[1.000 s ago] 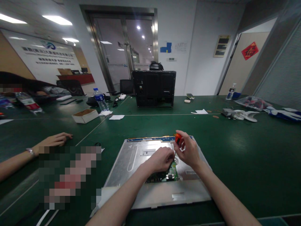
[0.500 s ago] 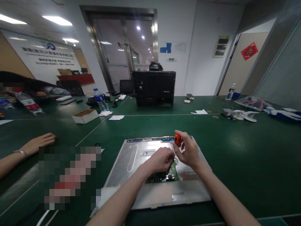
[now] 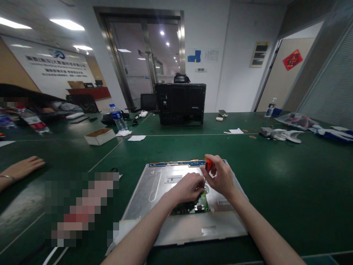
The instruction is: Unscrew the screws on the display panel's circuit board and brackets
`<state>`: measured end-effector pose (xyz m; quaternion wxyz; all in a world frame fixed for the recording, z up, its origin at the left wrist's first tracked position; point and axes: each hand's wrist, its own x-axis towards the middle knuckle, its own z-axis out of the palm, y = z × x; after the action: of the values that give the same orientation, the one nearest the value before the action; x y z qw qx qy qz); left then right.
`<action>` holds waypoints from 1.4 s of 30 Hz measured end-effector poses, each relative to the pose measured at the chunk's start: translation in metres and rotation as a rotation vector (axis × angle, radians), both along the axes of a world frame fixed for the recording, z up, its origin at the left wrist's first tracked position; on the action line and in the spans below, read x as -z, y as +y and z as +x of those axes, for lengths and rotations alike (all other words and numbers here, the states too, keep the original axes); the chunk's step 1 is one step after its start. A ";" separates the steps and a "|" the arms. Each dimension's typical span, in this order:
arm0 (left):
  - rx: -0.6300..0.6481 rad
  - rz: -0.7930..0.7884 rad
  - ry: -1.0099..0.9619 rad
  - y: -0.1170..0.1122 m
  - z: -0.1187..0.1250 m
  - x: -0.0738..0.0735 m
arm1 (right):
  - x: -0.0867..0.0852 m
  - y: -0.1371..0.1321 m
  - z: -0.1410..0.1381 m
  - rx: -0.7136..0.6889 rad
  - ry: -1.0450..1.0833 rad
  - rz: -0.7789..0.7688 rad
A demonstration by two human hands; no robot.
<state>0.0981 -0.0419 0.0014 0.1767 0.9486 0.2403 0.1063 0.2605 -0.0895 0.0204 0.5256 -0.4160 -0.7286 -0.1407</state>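
On the green desk (image 3: 278,184), directly in front of the wearer, the display panel (image 3: 154,180) lay flat, metal back up. Blue strip board (image 3: 173,164) ran along its far edge; green circuit board (image 3: 204,200) sat near the middle, partly under the left hand, with a connector (image 3: 199,208) at its near side.

Right hand (image 3: 223,177): fingers closed on the orange-red handle of a screwdriver (image 3: 208,164), held steeply, shaft pointing down toward the green board. Tip hidden, so contact unclear. Left hand (image 3: 189,186): fingers curled low beside the shaft, over the board. Couldn't tell if they gripped anything.

Co-worker's hand (image 3: 26,166) was on the desk at far left, well apart from the panel. Beyond the panel: open box (image 3: 100,137), water bottle (image 3: 117,117), black monitor casing (image 3: 180,103) standing upright.
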 end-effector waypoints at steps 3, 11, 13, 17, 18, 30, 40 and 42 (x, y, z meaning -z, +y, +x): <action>0.001 -0.010 0.011 0.001 0.000 0.001 | -0.001 -0.001 0.000 -0.018 0.001 -0.019; -0.022 0.009 0.001 0.000 -0.001 0.002 | -0.004 -0.004 -0.001 -0.046 0.016 -0.027; -0.016 0.010 0.000 0.000 -0.001 0.002 | -0.003 -0.003 -0.001 -0.043 0.013 -0.031; -0.004 0.026 0.005 0.002 0.000 0.003 | -0.001 0.000 -0.001 -0.030 0.014 0.001; -0.003 0.029 0.004 0.002 0.000 0.004 | 0.000 0.001 -0.001 -0.028 0.015 0.013; 0.004 0.044 -0.010 0.001 0.000 0.003 | -0.001 -0.001 0.000 0.009 -0.013 0.000; -0.002 0.049 0.004 0.001 0.000 0.003 | -0.002 -0.001 0.000 -0.029 0.016 -0.013; -0.002 0.041 0.001 0.001 0.000 0.003 | -0.001 0.000 0.000 -0.013 0.017 -0.002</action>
<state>0.0978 -0.0413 -0.0018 0.1571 0.9518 0.2389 0.1109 0.2601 -0.0899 0.0212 0.5322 -0.4129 -0.7270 -0.1333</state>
